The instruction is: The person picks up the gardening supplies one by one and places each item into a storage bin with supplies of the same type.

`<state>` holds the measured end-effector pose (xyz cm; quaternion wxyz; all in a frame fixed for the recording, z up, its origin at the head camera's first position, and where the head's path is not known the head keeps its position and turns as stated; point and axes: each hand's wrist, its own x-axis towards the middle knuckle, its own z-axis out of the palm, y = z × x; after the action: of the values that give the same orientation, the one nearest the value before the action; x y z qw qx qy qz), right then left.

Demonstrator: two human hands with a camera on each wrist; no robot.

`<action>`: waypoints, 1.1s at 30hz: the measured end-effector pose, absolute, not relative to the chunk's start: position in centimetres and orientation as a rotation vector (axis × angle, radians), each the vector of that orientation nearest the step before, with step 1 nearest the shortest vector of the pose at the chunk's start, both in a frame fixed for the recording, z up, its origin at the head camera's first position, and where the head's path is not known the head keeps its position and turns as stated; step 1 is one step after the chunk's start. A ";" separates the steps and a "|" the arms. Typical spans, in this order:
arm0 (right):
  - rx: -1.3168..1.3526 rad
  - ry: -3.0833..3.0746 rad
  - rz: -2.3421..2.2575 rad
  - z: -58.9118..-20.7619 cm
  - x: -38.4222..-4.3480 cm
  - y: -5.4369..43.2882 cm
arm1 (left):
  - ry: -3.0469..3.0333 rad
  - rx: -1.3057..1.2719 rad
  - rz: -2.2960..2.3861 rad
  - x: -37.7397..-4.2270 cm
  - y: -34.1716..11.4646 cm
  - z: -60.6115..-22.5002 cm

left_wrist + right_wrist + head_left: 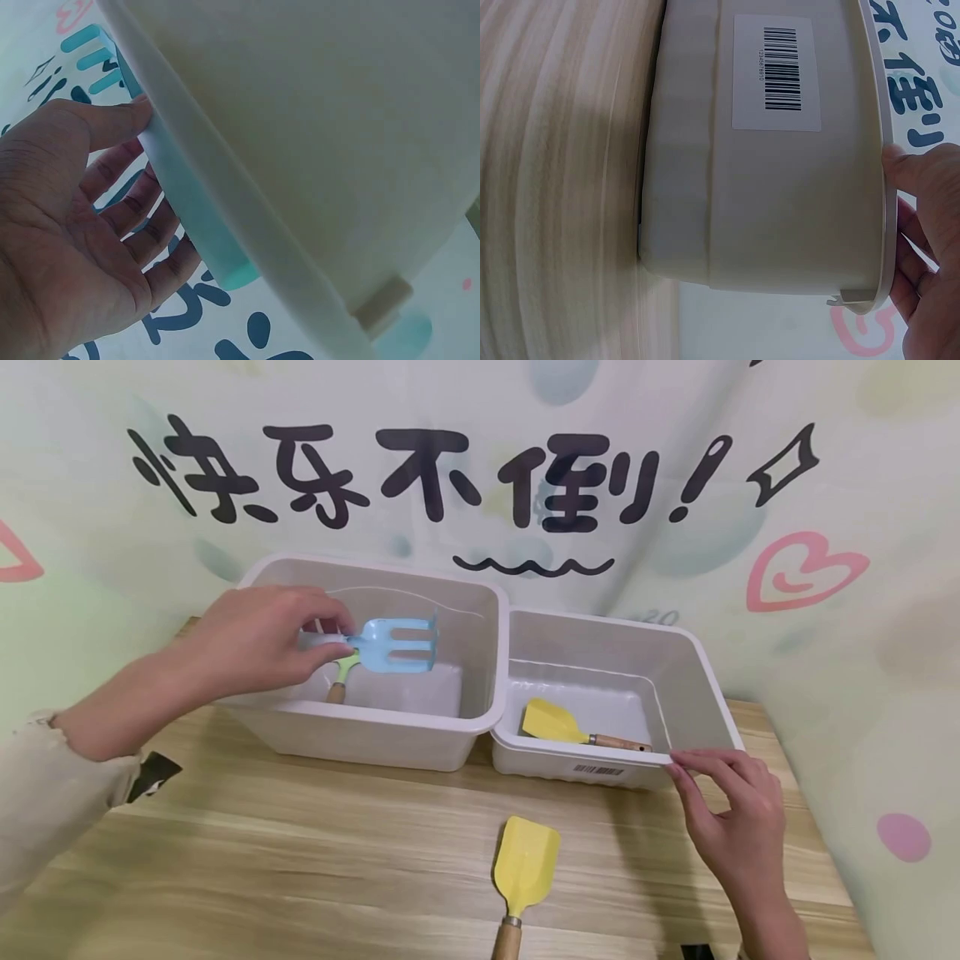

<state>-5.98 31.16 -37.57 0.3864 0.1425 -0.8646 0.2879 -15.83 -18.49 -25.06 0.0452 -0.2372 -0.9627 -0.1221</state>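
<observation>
My left hand [262, 639] holds a light blue toy garden fork [397, 646] over the left white bin [405, 720], its tines pointing right. In the left wrist view, the thumb and fingers pinch the fork [191, 210] beside a pale bin rim, which hides part of it. A green tool with a wooden handle [337, 693] lies inside that bin, its head partly covered by hand and fork. At the front right corner, my right hand [738, 810] pinches the rim of the right white bin [540, 750]. A yellow shovel [555, 722] lies in this bin.
Another yellow shovel [527, 864] with a wooden handle lies on the wooden table [337, 852] in front of the bins. Behind them hangs a printed cloth [450, 402]. A barcode label [780, 71] is on the right bin's front. Dark patches show near both wrists.
</observation>
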 end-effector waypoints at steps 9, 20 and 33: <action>0.359 -2.198 0.741 -37.6 -6.0 31.0 | -2.944 -0.724 -0.339 -16.5 -18.8 -25.2; 0.358 -2.186 0.754 -37.6 -5.9 31.0 | -2.959 -0.764 -0.301 -17.3 -18.3 -25.4; 0.349 -2.188 0.764 -37.7 -6.0 31.2 | -2.949 -0.786 -0.260 -18.4 -18.2 -24.5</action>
<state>-5.97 31.22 -37.72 0.3885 0.1373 -0.8602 0.3005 -18.40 -18.23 -24.50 0.0392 -0.2563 -0.9621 -0.0849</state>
